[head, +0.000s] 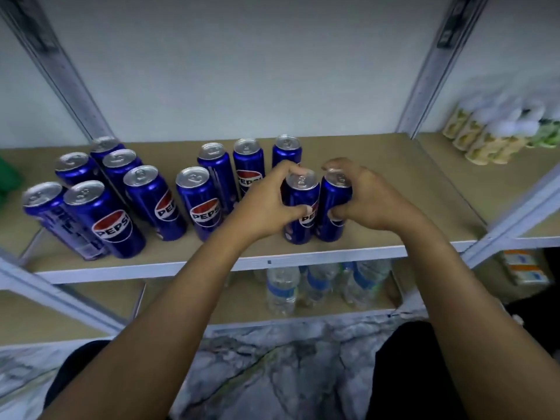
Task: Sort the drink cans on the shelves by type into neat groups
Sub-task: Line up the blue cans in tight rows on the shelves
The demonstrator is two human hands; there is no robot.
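Observation:
Several tall blue Pepsi cans stand on a tan shelf (394,189). My left hand (266,204) grips one can (300,204) near the shelf's front, fingers over its rim and thumb on its side. My right hand (366,198) grips the can (331,207) right beside it in the same way. These two cans stand upright and touch each other. Behind them are three more cans (248,165) in a row, and one can (198,201) stands to the left. A tight group of several cans (103,213) fills the shelf's left part.
Yellow and green drink bottles (485,140) stand blurred on the neighbouring shelf at right. Water bottles (283,289) stand on the shelf below. White metal uprights (430,71) frame the bay. A green object (9,177) shows at the far left. Marbled floor lies underneath.

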